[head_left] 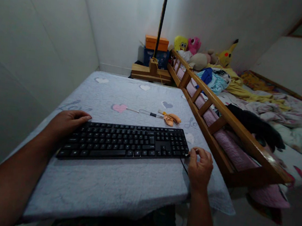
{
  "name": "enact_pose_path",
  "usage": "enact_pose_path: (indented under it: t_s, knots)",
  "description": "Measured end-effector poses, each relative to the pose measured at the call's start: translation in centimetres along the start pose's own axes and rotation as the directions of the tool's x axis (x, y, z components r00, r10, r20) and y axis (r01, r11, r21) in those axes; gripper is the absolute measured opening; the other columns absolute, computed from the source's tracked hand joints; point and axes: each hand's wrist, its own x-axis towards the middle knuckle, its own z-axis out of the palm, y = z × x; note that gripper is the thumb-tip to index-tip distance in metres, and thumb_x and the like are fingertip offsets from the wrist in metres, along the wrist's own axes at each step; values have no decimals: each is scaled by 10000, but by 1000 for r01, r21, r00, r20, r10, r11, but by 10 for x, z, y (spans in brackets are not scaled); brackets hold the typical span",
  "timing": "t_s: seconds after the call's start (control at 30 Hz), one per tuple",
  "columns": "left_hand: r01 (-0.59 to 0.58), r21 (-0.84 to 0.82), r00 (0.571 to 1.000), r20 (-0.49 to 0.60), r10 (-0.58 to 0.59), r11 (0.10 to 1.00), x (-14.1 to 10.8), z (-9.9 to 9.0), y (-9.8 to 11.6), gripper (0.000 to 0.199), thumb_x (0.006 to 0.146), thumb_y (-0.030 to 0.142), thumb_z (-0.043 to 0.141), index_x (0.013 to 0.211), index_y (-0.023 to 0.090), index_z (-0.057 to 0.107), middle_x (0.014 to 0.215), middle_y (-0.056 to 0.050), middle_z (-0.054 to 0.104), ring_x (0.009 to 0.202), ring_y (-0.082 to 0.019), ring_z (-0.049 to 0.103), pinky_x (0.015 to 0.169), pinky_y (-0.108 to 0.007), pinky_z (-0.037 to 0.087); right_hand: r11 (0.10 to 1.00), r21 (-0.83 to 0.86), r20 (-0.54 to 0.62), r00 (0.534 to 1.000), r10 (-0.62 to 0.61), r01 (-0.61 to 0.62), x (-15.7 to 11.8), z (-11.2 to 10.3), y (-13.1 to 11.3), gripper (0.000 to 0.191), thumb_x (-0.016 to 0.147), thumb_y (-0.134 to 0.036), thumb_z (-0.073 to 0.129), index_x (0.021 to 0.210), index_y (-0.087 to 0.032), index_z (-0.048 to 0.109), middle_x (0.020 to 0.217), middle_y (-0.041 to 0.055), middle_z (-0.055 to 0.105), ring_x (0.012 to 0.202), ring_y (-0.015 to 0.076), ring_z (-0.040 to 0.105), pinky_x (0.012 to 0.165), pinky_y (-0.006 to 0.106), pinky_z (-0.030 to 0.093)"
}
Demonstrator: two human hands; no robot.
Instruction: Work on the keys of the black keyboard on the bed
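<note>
A black keyboard (125, 141) lies on a table with a pale cloth (114, 185) printed with hearts. At its left end my left hand (68, 123) is closed on the upper corner, thumb along the edge and the other fingers mostly hidden. Beside the lower right corner, my right hand (201, 166) is pinched, with a small pale bit showing at the fingertips; what it is I cannot make out. A thin black cable (184, 166) runs under the keyboard's edge close to that hand.
Behind the keyboard lie a wire tool with a black grip (153, 114), a thin metal rod (132, 110) and a crumpled orange cloth (170, 120). A wooden bed rail (211, 94) borders the table's right side. A dark pole on a wooden base (153, 67) stands beyond the far edge.
</note>
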Motion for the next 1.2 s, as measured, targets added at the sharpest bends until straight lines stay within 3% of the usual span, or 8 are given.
enact_pose_path:
  t_s: [0.37,0.87,1.2]
  knots:
    - [29,-26,1000,-12,-29,999,-4,0,5,477,679,585,587,897,182,719,767,-14,720,740,-224,644,656,-295,459,1000,10,-39,999,-15,15,0,7,2,259,909,-412,550,849,-208,699,824,53,676,851,229,587,883,386,406]
    - [19,6,1000,5,-19,1000,-1,-1,-1,484,710,579,588,932,170,723,786,-27,735,764,-236,658,662,-300,469,998,14,-37,997,-67,67,0,4,-4,189,903,-324,570,825,-198,688,811,51,671,831,223,597,848,379,424]
    - [-1,27,1000,0,1,1000,0,-1,3,475,701,573,582,913,173,725,829,-33,744,807,-244,663,721,-309,468,988,112,64,991,-118,111,-1,4,-9,156,907,-311,589,822,-213,676,798,28,661,829,206,594,833,368,445]
